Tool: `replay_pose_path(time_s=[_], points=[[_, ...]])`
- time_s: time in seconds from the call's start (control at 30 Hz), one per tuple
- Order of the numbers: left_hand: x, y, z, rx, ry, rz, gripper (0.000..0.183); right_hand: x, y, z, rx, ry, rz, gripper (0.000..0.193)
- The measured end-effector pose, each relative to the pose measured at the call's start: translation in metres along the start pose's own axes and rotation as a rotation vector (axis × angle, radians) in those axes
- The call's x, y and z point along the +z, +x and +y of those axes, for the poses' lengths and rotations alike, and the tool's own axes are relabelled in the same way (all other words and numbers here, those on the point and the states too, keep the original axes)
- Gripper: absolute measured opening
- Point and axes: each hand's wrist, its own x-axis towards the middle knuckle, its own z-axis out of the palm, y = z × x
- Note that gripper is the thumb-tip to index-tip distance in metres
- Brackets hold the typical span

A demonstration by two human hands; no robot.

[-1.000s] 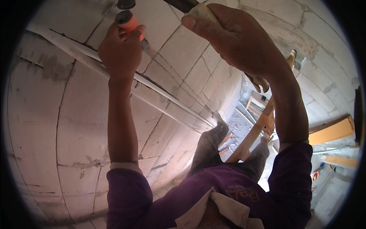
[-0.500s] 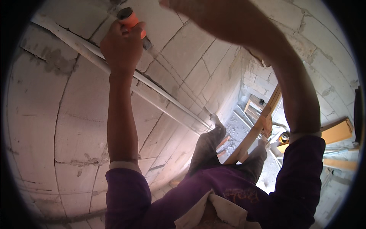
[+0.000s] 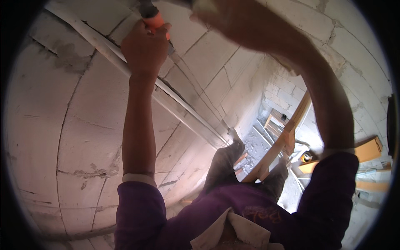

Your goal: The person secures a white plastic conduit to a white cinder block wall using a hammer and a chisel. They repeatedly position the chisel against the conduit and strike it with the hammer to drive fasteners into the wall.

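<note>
My left hand (image 3: 146, 48) is raised against the grey block wall (image 3: 75, 125), closed around a tool with an orange grip (image 3: 156, 21). The tool's dark tip (image 3: 171, 49) points down into the chased groove beside a pale pipe (image 3: 108, 50) that runs diagonally down the wall. My right hand (image 3: 246, 27) is up at the top edge, blurred, with its fingers wrapped around a pale handle (image 3: 204, 6) whose far end is cut off by the rim. Both forearms are bare below purple sleeves (image 3: 137, 208).
My legs stand on a wooden ladder (image 3: 283, 141) well above a floor strewn with rubble (image 3: 258, 146). Wooden boards (image 3: 368, 150) and a small wooden frame (image 3: 277, 121) lie below at right. A second block wall (image 3: 341, 37) closes in on the right.
Both hands have shifted up toward the top edge. My right hand has swung left and higher and is now blurred; the left keeps the orange-gripped tool at the groove.
</note>
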Motion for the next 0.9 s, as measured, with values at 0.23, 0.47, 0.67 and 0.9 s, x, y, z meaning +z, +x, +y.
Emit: replay_pose_path(time_s=[0.23,0.47,0.67,0.9], points=[[0.002,0.000,0.009,-0.061,-0.099,-0.023,0.033,-0.035,-0.009,-0.031,0.184,0.192,0.006,0.057],[0.001,-0.003,-0.010,-0.011,-0.025,0.050,0.031,-0.031,-0.001,-0.030,-0.002,0.142,0.029,0.054],[-0.008,0.004,0.005,-0.043,0.067,-0.028,0.029,-0.002,0.020,-0.004,0.022,-0.061,-0.078,0.052],[-0.001,-0.002,0.002,-0.062,0.053,-0.018,0.030,-0.003,0.016,-0.009,0.142,0.037,-0.118,0.052]])
